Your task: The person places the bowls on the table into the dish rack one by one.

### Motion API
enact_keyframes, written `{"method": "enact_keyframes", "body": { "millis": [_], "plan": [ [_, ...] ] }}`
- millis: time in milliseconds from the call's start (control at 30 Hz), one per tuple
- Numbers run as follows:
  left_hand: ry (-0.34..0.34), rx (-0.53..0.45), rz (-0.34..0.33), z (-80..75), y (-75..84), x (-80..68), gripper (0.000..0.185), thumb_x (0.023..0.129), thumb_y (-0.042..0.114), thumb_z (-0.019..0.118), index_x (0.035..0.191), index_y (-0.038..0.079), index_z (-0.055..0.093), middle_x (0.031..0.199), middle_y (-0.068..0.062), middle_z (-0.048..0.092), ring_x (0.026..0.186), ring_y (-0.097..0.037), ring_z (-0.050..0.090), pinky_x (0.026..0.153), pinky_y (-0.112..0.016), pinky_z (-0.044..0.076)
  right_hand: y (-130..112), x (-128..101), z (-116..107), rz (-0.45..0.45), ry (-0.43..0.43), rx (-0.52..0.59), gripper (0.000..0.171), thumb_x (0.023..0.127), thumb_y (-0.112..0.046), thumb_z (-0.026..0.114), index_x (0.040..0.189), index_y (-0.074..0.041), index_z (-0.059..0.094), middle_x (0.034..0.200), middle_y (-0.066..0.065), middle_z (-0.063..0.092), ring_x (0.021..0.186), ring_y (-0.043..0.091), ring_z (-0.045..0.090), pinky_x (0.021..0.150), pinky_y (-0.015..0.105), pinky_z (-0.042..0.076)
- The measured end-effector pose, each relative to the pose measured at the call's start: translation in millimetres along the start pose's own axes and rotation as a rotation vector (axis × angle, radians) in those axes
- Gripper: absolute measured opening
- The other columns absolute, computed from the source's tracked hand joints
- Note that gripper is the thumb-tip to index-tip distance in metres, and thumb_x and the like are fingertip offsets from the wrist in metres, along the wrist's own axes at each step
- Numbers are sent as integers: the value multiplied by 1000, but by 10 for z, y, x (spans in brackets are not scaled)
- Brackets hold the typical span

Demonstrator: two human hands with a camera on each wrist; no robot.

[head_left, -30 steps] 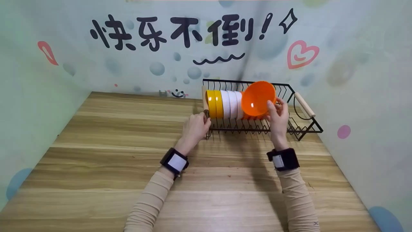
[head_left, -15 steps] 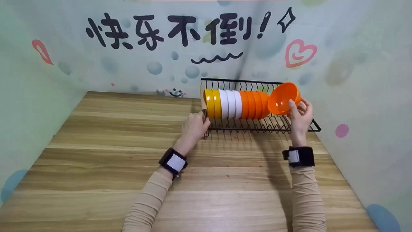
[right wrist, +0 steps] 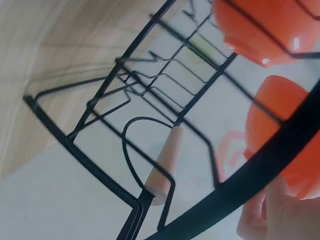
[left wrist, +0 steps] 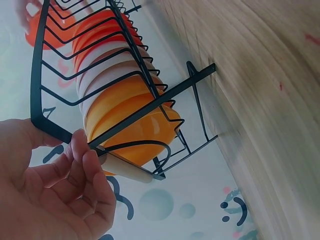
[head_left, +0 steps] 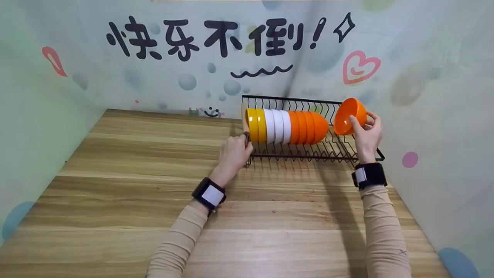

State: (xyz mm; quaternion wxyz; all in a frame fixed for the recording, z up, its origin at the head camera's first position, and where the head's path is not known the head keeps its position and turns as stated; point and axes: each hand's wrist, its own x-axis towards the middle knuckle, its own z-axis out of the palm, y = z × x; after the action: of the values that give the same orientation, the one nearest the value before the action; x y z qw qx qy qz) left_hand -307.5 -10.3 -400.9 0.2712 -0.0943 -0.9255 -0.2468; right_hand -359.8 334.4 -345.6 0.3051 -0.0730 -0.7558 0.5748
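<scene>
A black wire dish rack (head_left: 293, 155) stands at the back of the wooden table (head_left: 154, 185). In it a row of bowls stands on edge: yellow bowls (head_left: 254, 124), white bowls (head_left: 278, 126) and orange bowls (head_left: 310, 126). My right hand (head_left: 366, 135) holds a loose orange bowl (head_left: 348, 115) over the rack's right end, tilted with its opening to the left. My left hand (head_left: 234, 151) grips the rack's left end by its wooden handle (left wrist: 127, 171). The left wrist view shows my fingers (left wrist: 82, 165) on the rack frame (left wrist: 36, 75) beside the yellow bowls (left wrist: 132, 125).
A printed wall (head_left: 231, 58) with black characters rises close behind the rack, and side walls close in left and right. The right wooden handle (right wrist: 165, 165) of the rack shows in the right wrist view. Bare wooden tabletop lies in front of the rack.
My right hand has carried the orange bowl from in front of the row to the right, out over the rack's right end. My left hand stays on the rack's left end.
</scene>
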Motion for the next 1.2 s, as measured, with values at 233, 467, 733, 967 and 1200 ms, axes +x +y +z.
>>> {"method": "enact_keyframes", "body": {
  "millis": [233, 467, 733, 967, 1200],
  "plan": [
    [5, 1, 2, 1, -11, 0, 24, 91, 20, 57, 85, -2, 64, 75, -17, 67, 71, -33, 62, 61, -43, 50, 6, 115, 112, -49, -59, -233, 67, 81, -47, 67, 136, -15, 45, 104, -5, 40, 89, 7, 43, 77, 20, 41],
    [5, 7, 1, 5, -3, 0, 24, 90, 21, 57, 87, -1, 65, 78, -18, 68, 73, -34, 63, 63, -44, 50, 75, 178, 260, -92, -140, -341, 68, 83, -46, 65, 136, -9, 43, 121, 15, 45, 101, 20, 47, 82, 29, 46],
    [-4, -4, 4, 7, 7, 9, 23, 90, 20, 57, 83, 0, 64, 77, -16, 67, 73, -33, 62, 63, -43, 50, 190, 188, 330, -143, -222, -418, 65, 86, -44, 63, 133, -2, 44, 116, 22, 45, 100, 27, 45, 80, 29, 42],
    [-18, -19, -4, 4, -8, 13, 24, 91, 22, 56, 80, 1, 62, 73, -15, 65, 68, -31, 61, 58, -40, 48, 284, 193, 309, -116, -286, -420, 67, 87, -47, 60, 134, -3, 43, 119, 24, 47, 102, 29, 48, 79, 30, 41],
    [-39, -18, -25, -10, -6, 15, 25, 92, 23, 55, 86, 1, 63, 77, -15, 66, 72, -31, 61, 60, -41, 48, 276, 204, 326, -106, -315, -426, 69, 88, -47, 58, 136, -2, 41, 119, 24, 50, 99, 27, 49, 76, 28, 40]
  ]
}}
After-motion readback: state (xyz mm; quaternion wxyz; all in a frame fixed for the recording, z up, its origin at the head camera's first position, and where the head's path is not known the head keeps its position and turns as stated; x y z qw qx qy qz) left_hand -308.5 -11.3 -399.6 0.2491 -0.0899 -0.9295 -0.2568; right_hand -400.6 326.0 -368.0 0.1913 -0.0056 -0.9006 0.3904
